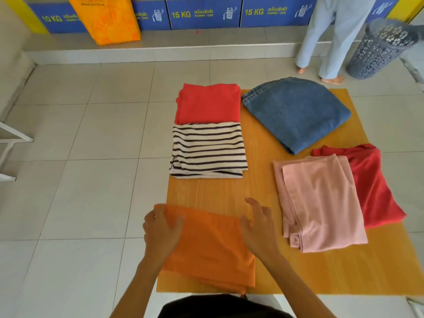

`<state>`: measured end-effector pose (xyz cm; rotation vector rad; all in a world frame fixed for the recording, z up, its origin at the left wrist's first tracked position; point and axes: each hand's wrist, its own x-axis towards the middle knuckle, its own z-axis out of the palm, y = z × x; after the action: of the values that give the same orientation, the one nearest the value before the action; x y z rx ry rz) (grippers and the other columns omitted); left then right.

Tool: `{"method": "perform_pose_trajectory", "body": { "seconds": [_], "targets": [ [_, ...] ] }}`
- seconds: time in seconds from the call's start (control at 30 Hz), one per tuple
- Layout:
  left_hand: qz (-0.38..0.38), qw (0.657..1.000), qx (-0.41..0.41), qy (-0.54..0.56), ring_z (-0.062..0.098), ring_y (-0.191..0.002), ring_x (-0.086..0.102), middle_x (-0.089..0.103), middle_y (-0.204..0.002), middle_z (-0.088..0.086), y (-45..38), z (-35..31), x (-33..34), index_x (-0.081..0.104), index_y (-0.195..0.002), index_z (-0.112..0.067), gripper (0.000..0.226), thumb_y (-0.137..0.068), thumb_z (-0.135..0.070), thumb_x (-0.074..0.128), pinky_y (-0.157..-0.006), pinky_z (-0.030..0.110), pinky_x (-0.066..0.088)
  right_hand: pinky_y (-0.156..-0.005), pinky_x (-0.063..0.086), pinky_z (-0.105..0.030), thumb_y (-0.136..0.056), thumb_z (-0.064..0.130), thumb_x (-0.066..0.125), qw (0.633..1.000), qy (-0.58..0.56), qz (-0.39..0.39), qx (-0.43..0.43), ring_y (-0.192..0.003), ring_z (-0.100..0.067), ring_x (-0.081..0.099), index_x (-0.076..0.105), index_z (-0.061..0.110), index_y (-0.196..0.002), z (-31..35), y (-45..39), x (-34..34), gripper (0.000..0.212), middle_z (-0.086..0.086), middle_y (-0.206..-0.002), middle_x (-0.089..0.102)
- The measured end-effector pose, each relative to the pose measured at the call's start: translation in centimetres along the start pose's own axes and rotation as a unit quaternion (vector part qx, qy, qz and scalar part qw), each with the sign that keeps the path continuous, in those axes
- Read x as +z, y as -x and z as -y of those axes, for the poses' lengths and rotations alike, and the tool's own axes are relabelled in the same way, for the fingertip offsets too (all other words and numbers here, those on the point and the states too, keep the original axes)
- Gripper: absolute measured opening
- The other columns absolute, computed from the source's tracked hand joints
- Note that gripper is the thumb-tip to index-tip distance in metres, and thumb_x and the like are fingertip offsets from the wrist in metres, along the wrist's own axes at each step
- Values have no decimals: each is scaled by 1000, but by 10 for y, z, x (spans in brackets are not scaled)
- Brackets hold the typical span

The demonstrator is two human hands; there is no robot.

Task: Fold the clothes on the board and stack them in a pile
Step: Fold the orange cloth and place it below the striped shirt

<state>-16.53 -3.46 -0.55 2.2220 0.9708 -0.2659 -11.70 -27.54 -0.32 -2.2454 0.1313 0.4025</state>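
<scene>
An orange garment [211, 249] lies folded at the near left corner of the yellow-orange board [229, 191]. My left hand [160, 230] rests on its left edge, fingers curled on the cloth. My right hand [257, 226] touches its right edge with fingers spread. Farther along the left side lie a folded striped shirt [208, 152] and a folded red garment [208, 103]. On the right are folded blue jeans [296, 111], a pink garment [321, 203] and a dark red garment [376, 184] partly under the pink one.
The board lies on a pale tiled floor. A person in light trousers [325, 37] stands at the far right beside a grey perforated laundry basket [380, 49]. An orange bag [107, 19] stands on a step at the back. A white rack [9, 148] juts in at left.
</scene>
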Motion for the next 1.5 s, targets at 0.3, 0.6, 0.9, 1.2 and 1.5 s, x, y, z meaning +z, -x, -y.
{"method": "perform_pose_trajectory", "body": {
  "seconds": [0.3, 0.6, 0.9, 1.2, 1.5],
  "targets": [
    [36, 999, -8, -26, 41, -125, 50, 34, -147, 18, 34, 25, 22, 17, -153, -23, 82, -90, -55, 57, -99, 53, 48, -65, 46, -28, -95, 49, 50, 990, 75, 111, 52, -80, -14, 57, 20, 50, -145, -37, 55, 22, 58, -3, -112, 47],
    [32, 994, 58, 84, 37, -128, 51, 44, -148, 12, -1, 0, 3, 24, -150, -19, 72, -93, -49, 55, -103, 53, 44, -96, 36, -19, -96, 23, 59, 994, 16, 81, -78, -126, -17, 53, 52, 36, -139, 0, -9, -1, 45, 4, -142, 56],
    [24, 997, 72, 21, 38, -130, 47, 41, -148, 16, -63, -37, 14, 25, -151, -16, 70, -95, -48, 52, -103, 54, 44, -106, 42, -40, -98, 34, 55, 990, 80, 114, -22, -134, -26, 47, 41, 41, -147, 4, -82, 7, 52, 1, -151, 47],
    [-2, 998, 62, -19, 40, -128, 49, 41, -148, 16, -63, -35, 21, 27, -151, -18, 70, -94, -51, 52, -101, 56, 44, -106, 43, -47, -96, 41, 54, 985, 104, 138, -17, -134, -28, 46, 35, 50, -145, -4, -92, 10, 53, 0, -150, 47],
    [-79, 987, 111, -85, 39, -124, 43, 40, -140, 16, -29, -36, 2, 30, -148, -26, 67, -90, -24, 63, -89, 53, 51, -94, 48, -27, -96, 28, 55, 995, 22, 87, -33, -122, -19, 55, 52, 30, -141, -21, -55, -13, 45, 2, -138, 57]
  ]
}}
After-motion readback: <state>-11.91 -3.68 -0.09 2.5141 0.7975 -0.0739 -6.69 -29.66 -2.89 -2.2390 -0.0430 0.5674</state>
